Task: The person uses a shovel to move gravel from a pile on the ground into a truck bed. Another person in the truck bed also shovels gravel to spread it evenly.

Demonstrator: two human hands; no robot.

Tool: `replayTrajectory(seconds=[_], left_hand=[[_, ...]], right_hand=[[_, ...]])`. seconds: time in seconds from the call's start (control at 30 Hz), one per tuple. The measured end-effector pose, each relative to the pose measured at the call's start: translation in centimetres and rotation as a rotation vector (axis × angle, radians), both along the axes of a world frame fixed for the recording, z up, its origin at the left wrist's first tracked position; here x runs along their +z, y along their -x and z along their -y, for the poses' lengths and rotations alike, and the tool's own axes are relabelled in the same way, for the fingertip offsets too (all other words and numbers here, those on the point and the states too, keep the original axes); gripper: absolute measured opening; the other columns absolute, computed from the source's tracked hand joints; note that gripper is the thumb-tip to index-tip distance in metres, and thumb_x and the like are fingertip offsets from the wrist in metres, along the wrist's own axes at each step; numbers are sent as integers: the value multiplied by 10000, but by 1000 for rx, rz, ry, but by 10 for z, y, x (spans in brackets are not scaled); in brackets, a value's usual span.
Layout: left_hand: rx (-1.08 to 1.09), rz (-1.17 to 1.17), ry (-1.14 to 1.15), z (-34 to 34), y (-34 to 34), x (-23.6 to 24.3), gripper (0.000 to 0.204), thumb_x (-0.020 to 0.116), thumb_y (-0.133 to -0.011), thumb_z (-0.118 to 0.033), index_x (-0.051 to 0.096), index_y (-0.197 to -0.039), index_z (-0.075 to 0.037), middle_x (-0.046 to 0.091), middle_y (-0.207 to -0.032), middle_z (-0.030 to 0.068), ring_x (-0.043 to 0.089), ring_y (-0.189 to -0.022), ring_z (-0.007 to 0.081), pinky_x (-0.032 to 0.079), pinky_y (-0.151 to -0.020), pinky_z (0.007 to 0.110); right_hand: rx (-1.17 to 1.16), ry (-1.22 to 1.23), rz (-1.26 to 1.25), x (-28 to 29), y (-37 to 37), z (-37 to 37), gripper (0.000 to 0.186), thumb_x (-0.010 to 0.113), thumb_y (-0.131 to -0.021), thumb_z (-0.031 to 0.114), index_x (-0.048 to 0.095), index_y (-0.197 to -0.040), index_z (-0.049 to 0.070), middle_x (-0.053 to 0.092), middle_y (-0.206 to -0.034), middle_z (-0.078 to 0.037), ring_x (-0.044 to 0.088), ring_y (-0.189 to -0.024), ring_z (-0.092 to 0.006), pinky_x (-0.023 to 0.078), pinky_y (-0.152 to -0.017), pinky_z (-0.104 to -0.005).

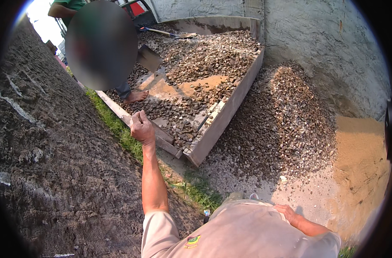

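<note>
My left hand (142, 127) is stretched out ahead, its fingers curled closed; I cannot make out what they hold, if anything. Beyond it lies the low side board (118, 111) of a truck bed spread with broken stone (200, 51). My right hand (287, 212) rests at my waist against my beige shirt (252, 228), fingers laid along the cloth. In the bed stands a barefoot person in a green top, with a foot (136, 96) on the stones near my left hand. Next to that person is a shovel blade (149, 58).
Another shovel (165, 32) lies on the stones at the back. The bed's right side board (230, 116) borders a heap of stone (286, 116) on the ground. Sand (361, 150) lies at the right by a rough grey wall (320, 47). A rough dark surface (71, 163) fills the left, edged with grass.
</note>
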State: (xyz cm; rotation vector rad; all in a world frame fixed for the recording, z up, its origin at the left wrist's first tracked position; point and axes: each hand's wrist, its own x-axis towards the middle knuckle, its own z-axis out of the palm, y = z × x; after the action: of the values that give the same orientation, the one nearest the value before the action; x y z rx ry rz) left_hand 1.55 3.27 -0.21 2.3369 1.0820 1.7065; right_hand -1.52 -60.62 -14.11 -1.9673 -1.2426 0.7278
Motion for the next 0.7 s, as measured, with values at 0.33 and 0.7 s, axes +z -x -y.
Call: replayTrajectory(seconds=[0.33, 0.7], left_hand=[[9, -3, -26, -1, 3, 1, 141, 634, -805, -236, 597, -807, -100, 602, -653, 86, 579, -608, 294, 444, -542, 385], [-5, -5, -41, 3, 1, 6, 152, 630, -809, -249, 603, -811, -99, 610, -674, 96, 597, -636, 292, 457, -557, 387]], right_hand=[[0, 79, 0, 8, -1, -6, 326, 385, -865, 165, 583, -1022, -41, 571, -1107, -202, 586, -940, -352, 479, -799, -409], [20, 20, 96, -20, -3, 7, 297, 572, -710, 62, 602, -989, -32, 588, -1088, -194, 634, -776, -287, 513, -617, -327]])
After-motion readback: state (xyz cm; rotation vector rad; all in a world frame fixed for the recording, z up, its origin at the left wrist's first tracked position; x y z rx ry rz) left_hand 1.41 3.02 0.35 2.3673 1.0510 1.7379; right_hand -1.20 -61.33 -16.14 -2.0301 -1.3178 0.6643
